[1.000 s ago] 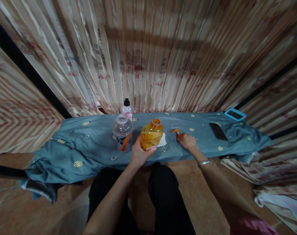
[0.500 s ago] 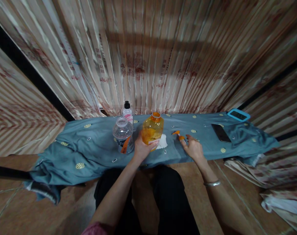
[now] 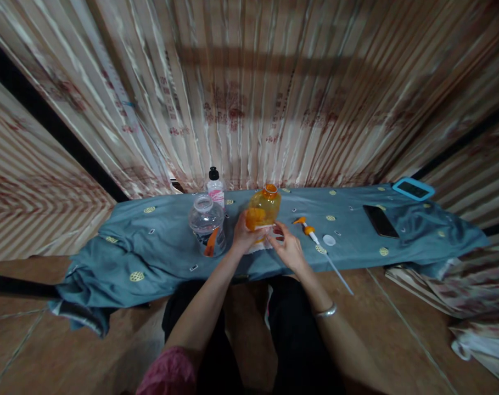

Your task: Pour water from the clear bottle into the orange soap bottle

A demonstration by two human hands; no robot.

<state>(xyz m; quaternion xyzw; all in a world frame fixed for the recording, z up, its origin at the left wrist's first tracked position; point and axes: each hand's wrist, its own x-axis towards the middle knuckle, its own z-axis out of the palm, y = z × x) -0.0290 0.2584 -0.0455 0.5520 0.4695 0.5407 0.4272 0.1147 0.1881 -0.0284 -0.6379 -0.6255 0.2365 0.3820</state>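
An uncapped, see-through orange bottle (image 3: 268, 204) is in my left hand (image 3: 246, 235), whose fingers wrap its left side. The bottle tilts slightly, its open mouth up. My right hand (image 3: 287, 246) is at the bottle's lower right side, fingers bent and fingertips on it near a pale label. Just right of that hand lies an orange and white pump head (image 3: 309, 230) with a long thin tube reaching past the cloth's front edge. A small round white cap (image 3: 329, 240) rests beside the tube. White paper (image 3: 261, 247) shows partly under the bottle.
Left of the bottle stand a clear wide plastic bottle (image 3: 206, 222) and a black-capped bottle (image 3: 215, 189). A dark phone (image 3: 381, 221) and a blue-framed device (image 3: 414, 189) lie at the right on the blue-green cloth (image 3: 158, 252). A patterned curtain (image 3: 241, 109) hangs behind.
My right hand has left the pump head and moved left to the orange bottle. The pump's tube and the white cap now show. The orange bottle stays in my left hand.
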